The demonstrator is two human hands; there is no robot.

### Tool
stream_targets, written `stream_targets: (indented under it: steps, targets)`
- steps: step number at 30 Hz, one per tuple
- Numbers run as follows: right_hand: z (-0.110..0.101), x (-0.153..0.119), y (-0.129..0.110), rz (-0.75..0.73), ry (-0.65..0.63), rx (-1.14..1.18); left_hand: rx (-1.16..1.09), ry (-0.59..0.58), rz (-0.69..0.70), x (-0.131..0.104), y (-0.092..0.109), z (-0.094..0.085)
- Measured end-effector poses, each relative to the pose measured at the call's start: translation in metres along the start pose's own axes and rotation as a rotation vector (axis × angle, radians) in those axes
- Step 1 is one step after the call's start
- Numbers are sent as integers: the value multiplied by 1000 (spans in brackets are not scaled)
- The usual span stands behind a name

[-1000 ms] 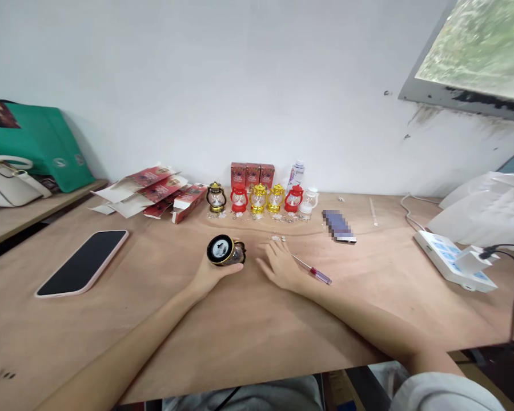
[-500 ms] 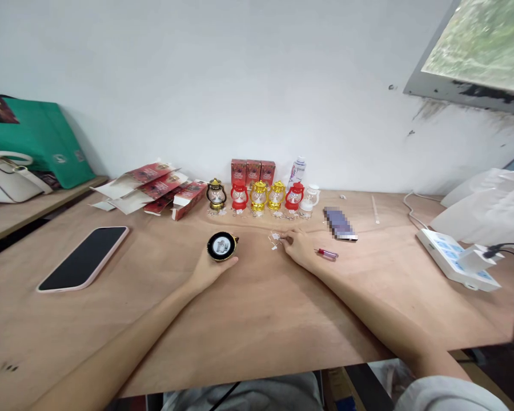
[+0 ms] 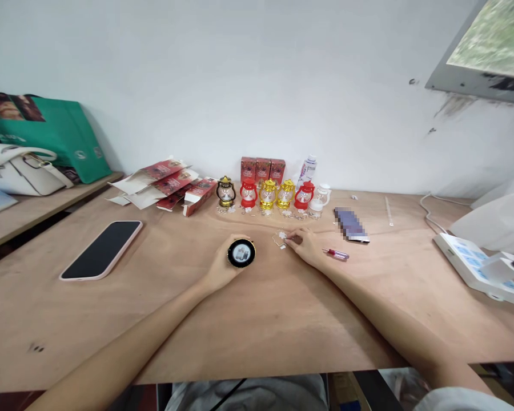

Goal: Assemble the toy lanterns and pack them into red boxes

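Note:
My left hand [image 3: 224, 264] is wrapped round a small lantern [image 3: 241, 253], its round base turned up toward me. The base shows a black ring with a gold edge and a pale centre with small parts in it. To the right, my right hand [image 3: 307, 246] rests on the table with thumb and forefinger pinched beside a thin chain with small white pieces [image 3: 279, 239]. What sits between those fingertips is too small to make out. A screwdriver with a clear reddish handle [image 3: 336, 254] lies just right of my right hand.
Behind my hands stands a row of small lanterns [image 3: 268, 195] in bronze, red, gold and white. Red boxes [image 3: 262, 169] and a bottle [image 3: 307, 172] stand behind them. Flattened cartons [image 3: 163, 184] and a phone [image 3: 103, 249] lie left; another phone [image 3: 351, 224] and a power strip [image 3: 475, 268] lie right.
The view has swung slightly left, so everything appears shifted right. My left hand has brought the lantern a little nearer my right hand, which keeps its pinch by the chain.

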State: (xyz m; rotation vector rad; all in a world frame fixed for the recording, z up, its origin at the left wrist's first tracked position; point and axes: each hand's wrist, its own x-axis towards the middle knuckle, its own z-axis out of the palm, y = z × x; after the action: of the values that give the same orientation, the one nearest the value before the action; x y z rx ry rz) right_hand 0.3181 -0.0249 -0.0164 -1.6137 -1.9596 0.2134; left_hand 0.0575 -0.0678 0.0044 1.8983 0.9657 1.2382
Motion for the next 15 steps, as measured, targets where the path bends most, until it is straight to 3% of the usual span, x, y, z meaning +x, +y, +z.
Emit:
stream_targets:
  steps: [5, 12, 15]
  targets:
    - [1, 2, 1, -12, -16, 17, 3, -22, 24, -3, -6, 2]
    - [6, 5, 5, 6, -19, 54, 10, 103, -126, -6, -5, 0]
    - [5, 4, 5, -10, 8, 65, -33, 65, -137, -2, -2, -4]
